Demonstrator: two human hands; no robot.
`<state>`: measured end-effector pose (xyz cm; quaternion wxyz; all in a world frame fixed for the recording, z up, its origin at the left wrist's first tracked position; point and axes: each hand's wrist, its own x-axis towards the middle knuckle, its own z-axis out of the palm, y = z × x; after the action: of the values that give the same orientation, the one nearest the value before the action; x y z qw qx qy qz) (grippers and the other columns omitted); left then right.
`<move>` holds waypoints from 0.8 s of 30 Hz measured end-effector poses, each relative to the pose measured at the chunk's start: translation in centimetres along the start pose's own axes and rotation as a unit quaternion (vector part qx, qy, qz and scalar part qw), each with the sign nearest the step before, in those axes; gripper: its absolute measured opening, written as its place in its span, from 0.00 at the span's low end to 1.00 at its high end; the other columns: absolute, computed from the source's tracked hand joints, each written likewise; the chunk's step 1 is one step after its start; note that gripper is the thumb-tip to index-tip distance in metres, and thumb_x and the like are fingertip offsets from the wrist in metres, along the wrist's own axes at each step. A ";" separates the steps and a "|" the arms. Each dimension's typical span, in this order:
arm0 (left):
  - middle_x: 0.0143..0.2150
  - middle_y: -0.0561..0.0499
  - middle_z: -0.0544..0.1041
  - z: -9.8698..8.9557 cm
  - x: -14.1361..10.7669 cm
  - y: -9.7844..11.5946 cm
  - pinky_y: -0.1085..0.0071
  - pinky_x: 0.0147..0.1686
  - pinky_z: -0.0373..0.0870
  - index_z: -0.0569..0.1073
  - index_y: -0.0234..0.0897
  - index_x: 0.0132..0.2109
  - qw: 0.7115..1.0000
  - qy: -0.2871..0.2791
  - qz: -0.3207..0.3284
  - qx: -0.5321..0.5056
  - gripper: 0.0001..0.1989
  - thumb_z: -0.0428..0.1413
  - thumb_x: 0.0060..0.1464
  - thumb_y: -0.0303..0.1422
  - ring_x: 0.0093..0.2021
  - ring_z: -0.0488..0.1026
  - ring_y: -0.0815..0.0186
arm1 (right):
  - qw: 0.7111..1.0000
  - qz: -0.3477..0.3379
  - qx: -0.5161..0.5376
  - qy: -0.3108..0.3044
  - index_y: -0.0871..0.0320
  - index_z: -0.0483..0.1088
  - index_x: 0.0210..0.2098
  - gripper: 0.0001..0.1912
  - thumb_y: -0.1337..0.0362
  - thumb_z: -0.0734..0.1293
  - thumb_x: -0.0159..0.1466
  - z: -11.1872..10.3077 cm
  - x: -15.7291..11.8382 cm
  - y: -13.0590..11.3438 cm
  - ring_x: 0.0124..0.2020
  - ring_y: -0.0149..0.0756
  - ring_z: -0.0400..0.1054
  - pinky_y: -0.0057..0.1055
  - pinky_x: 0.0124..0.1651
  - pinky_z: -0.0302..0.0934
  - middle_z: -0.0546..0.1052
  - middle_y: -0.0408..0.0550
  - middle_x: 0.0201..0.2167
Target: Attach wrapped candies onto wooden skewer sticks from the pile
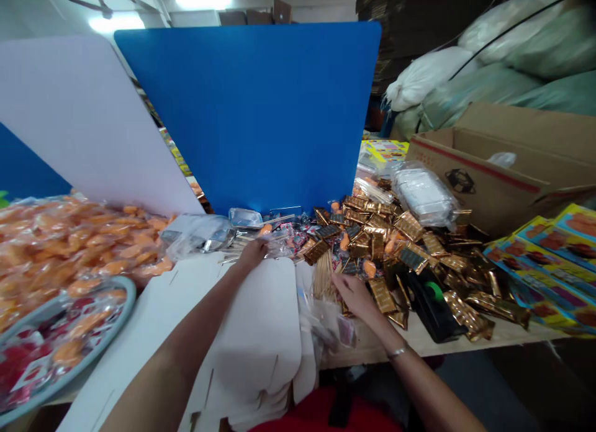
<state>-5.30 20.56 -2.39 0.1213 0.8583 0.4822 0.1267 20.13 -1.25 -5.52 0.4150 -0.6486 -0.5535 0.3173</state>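
Observation:
My left hand (254, 253) reaches to the far edge of a stack of flat white cardboard pieces (261, 320), beside clear plastic packets (279, 243). Its fingers are curled and blurred, and what they hold, if anything, is hidden. At the centre right, my right hand (352, 293) touches or hovers by a bundle of thin wooden sticks (323, 275); I cannot tell whether it grips any. Gold foil packets (382, 292) lie right beside it, and small clear bags (326, 320) are just to its left.
Orange wrapped items (93, 236) pile up at the left, behind a grey basin (125, 295). Blue (261, 115) and white panels (88, 115) stand behind. To the right are a black tape dispenser (431, 305), colourful printed boxes (549, 264) and an open carton (475, 171).

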 end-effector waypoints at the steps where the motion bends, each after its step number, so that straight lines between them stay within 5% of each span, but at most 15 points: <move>1: 0.34 0.47 0.75 0.1 -0.6 0.3 0.64 0.40 0.68 0.73 0.31 0.42 1.000 0.007 -0.003 -0.008 0.09 0.51 0.59 0.30 0.36 0.72 0.63 | 1.000 -0.001 0.017 -0.026 0.58 0.72 0.28 0.17 0.54 0.60 0.63 -0.2 -0.9 -0.1 0.25 0.32 0.64 0.26 0.29 0.56 0.72 0.44 0.22; 5: 0.41 0.45 0.76 1.1 -4.1 5.0 0.65 0.47 0.66 0.75 0.34 0.45 0.997 0.006 0.049 -0.056 0.12 0.55 0.55 0.34 0.44 0.71 0.61 | 0.985 0.008 0.132 -0.108 0.59 0.71 0.41 0.15 0.56 0.67 0.57 -0.6 -3.7 -0.5 0.30 0.33 0.66 0.27 0.33 0.59 0.74 0.44 0.29; 8: 0.39 0.48 0.77 2.8 -7.2 10.2 0.71 0.40 0.67 0.77 0.37 0.41 0.955 -0.112 0.183 -0.203 0.17 0.64 0.44 0.40 0.41 0.71 0.63 | 0.981 0.016 0.163 -0.100 0.59 0.71 0.38 0.11 0.59 0.66 0.58 -0.5 -4.1 -0.8 0.28 0.31 0.65 0.27 0.32 0.58 0.72 0.42 0.26; 11: 0.26 0.52 0.73 4.4 -8.9 13.1 0.76 0.29 0.64 0.76 0.32 0.30 0.916 -0.182 0.151 -0.325 0.14 0.61 0.49 0.41 0.29 0.68 0.69 | 0.981 0.019 0.171 -0.085 0.59 0.72 0.36 0.11 0.59 0.66 0.58 -0.2 -3.7 -0.5 0.26 0.31 0.64 0.26 0.30 0.57 0.71 0.41 0.24; 16: 0.23 0.53 0.70 4.8 -9.3 12.5 0.78 0.25 0.59 0.75 0.30 0.29 0.891 -0.208 0.127 -0.382 0.20 0.53 0.58 0.43 0.25 0.64 0.72 | 0.990 0.043 0.122 -0.052 0.59 0.72 0.33 0.11 0.58 0.63 0.59 0.1 -3.7 1.3 0.25 0.32 0.65 0.27 0.29 0.58 0.71 0.42 0.23; 21: 0.28 0.48 0.73 3.9 -9.6 12.4 0.74 0.32 0.65 0.76 0.31 0.32 0.904 -0.157 0.174 -0.358 0.23 0.48 0.61 0.45 0.31 0.69 0.68 | 0.997 0.004 0.058 0.050 0.58 0.72 0.36 0.13 0.57 0.61 0.62 -0.7 -3.9 0.6 0.36 0.38 0.67 0.32 0.38 0.60 0.74 0.49 0.34; 24: 0.29 0.47 0.74 3.6 -9.8 12.9 0.73 0.34 0.66 0.76 0.32 0.34 0.909 -0.149 0.205 -0.332 0.23 0.45 0.63 0.45 0.32 0.71 0.67 | 0.991 0.009 0.132 0.012 0.58 0.70 0.43 0.15 0.56 0.62 0.61 -0.7 -3.5 -0.9 0.32 0.36 0.67 0.30 0.35 0.60 0.74 0.46 0.31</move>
<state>1.28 5.29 -2.48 0.4407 0.8575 0.2022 0.1722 19.67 -4.77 -4.52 0.5009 -0.5967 -0.4958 0.3838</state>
